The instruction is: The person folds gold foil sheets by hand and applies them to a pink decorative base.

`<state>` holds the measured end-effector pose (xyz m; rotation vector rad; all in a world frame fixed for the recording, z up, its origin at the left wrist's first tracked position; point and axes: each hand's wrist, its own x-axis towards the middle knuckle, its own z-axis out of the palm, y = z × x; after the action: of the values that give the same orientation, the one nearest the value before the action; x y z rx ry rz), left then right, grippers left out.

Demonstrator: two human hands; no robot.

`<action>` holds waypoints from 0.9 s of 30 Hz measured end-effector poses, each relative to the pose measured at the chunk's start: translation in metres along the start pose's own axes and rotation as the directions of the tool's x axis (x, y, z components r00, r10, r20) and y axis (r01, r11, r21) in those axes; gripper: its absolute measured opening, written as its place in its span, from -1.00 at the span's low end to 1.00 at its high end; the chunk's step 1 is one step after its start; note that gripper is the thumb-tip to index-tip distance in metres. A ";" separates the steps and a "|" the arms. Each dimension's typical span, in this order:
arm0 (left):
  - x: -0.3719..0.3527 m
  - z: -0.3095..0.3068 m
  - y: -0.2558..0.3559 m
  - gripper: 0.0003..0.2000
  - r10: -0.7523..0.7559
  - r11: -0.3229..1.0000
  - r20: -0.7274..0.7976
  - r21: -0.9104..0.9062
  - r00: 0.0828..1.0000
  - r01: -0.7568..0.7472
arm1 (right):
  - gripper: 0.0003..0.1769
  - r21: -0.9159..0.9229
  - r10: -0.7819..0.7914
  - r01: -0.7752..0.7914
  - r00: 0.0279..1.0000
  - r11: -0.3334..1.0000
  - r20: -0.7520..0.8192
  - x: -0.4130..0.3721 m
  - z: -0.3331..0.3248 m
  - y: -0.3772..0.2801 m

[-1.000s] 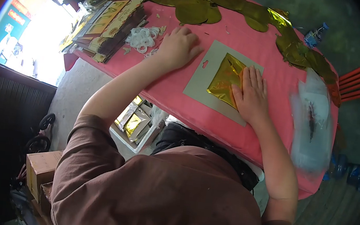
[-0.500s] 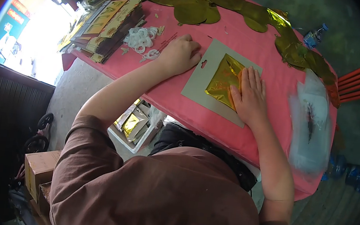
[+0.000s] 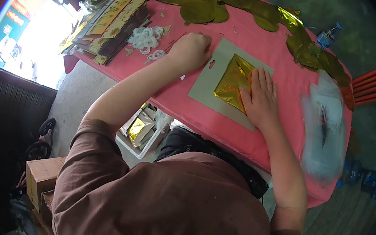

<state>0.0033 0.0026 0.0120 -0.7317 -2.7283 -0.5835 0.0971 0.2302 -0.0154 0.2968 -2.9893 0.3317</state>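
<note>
Where the right hand (image 3: 259, 102) presses, gold foil (image 3: 232, 78), creased, perhaps folded.

pink table (image 3: 214, 127) | grey card (image 3: 203, 89) | white rings (image 3: 145, 37) | gold foil heap (image 3: 200, 7) | perhaps plastic bags (image 3: 325, 133)

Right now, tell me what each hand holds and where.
Right hand presses flat on the gold foil, right side. Left hand is curled; contents cannot be told.
</note>
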 end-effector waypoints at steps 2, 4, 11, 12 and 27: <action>-0.001 -0.004 0.008 -0.84 -0.008 1.000 0.015 0.000 1.000 0.008 | -0.28 0.002 -0.001 0.001 1.000 1.000 0.001 0.001 0.000 0.000; -0.005 -0.006 0.016 -0.84 -0.015 1.000 0.033 -0.001 0.999 0.015 | -0.28 0.007 -0.001 0.001 1.000 1.000 0.001 0.001 0.000 0.000; -0.022 -0.008 0.021 -0.85 -0.053 0.998 0.085 -0.034 0.995 0.056 | -0.28 0.004 0.012 -0.012 1.000 1.000 0.007 0.001 0.000 0.000; -0.025 -0.010 0.020 -0.84 -0.066 0.997 0.142 -0.030 0.988 0.071 | -0.27 0.003 0.010 -0.010 1.000 1.000 0.008 0.001 -0.001 -0.001; -0.035 -0.005 0.003 -0.66 -0.061 0.993 0.045 0.105 0.997 0.057 | -0.28 -0.026 -0.016 0.016 1.000 1.000 -0.021 0.001 0.003 0.002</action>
<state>0.0344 -0.0121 0.0051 -0.6500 -2.8084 -0.4386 0.0958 0.2315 -0.0189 0.3127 -2.9668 0.2929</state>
